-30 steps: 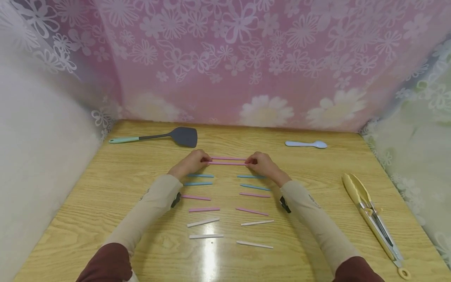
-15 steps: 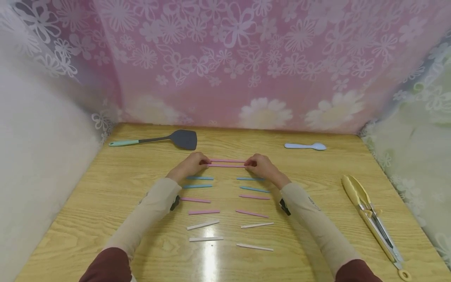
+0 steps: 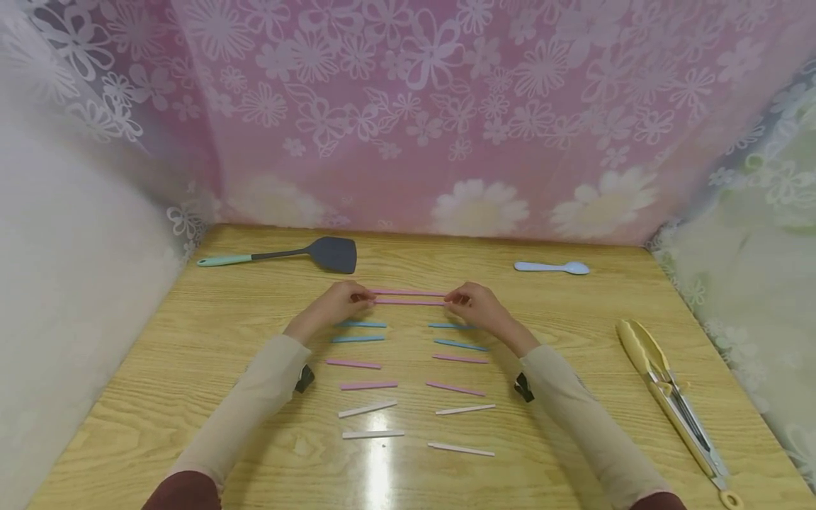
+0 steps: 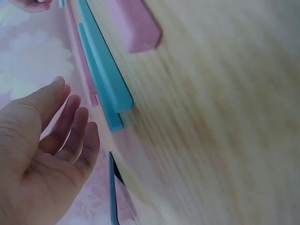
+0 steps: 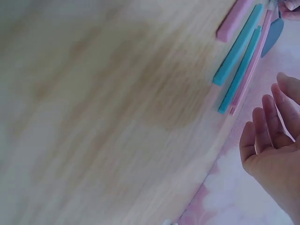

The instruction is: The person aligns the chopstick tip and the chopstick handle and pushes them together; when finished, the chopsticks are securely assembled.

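Two long pink sticks, a rear one [image 3: 408, 292] and a front one [image 3: 408, 302], lie side by side across the table. My left hand [image 3: 334, 306] is at their left ends and my right hand [image 3: 483, 309] at their right ends. In the left wrist view, the left hand's fingers [image 4: 77, 126] are loosely bent with nothing between them. The right hand's fingers [image 5: 265, 122], in the right wrist view, are likewise relaxed and hold nothing. Nearer me, two columns of short sticks run in rows: blue [image 3: 358, 339], pink [image 3: 369, 386] and white [image 3: 373, 434].
At the back left lies a dark spatula [image 3: 333, 254] with a green handle. A pale blue spoon [image 3: 551, 268] is at the back right. Yellow-tipped tongs [image 3: 676, 404] lie along the right side of the wooden table [image 3: 172, 368]. A floral curtain hangs behind.
Both hands have drawn slightly outward and back from the ends of the long pink sticks, and their fingers have loosened. The sticks stay on the table. The head view has shifted slightly.
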`<state>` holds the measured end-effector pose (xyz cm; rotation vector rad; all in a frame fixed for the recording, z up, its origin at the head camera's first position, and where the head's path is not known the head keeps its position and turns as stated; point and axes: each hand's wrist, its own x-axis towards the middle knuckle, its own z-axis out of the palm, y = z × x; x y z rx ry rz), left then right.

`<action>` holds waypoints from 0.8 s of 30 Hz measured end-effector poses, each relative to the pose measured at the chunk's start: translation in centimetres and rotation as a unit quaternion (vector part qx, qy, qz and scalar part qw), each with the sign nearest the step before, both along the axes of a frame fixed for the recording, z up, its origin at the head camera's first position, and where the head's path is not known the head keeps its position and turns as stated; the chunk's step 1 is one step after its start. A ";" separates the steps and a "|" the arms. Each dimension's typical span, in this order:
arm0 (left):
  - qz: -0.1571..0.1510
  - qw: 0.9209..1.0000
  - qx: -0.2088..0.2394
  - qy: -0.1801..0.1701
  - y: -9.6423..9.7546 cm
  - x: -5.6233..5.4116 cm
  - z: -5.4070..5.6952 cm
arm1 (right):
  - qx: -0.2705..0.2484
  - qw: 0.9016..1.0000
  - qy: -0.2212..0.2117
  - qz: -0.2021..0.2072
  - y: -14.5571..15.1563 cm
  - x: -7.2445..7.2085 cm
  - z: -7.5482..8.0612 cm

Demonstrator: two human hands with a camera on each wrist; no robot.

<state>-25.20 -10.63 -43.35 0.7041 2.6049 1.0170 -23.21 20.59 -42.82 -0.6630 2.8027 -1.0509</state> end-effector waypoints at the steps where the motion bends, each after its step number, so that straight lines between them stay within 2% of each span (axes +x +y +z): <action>1: 0.000 1.000 0.002 -0.004 -0.2 0.2 0.0 | -0.002 1.000 -0.004 -0.001 0.1 0.2 0.0; 8: -0.006 1.000 0.006 -0.003 -1.3 1.9 0.0 | -0.008 1.000 -0.029 0.002 0.9 1.3 -0.2; 14: -0.006 0.999 0.014 -0.037 -1.5 2.7 -0.2 | 0.003 0.998 -0.062 -0.001 1.5 2.0 -0.7; 18: -0.013 0.998 0.023 -0.061 -1.6 2.8 -0.4 | 0.002 0.996 -0.084 0.006 1.6 2.2 -0.8; 24: -0.035 0.997 0.026 -0.061 -1.7 2.4 -0.6 | 0.014 0.998 -0.054 0.035 1.7 1.8 -1.0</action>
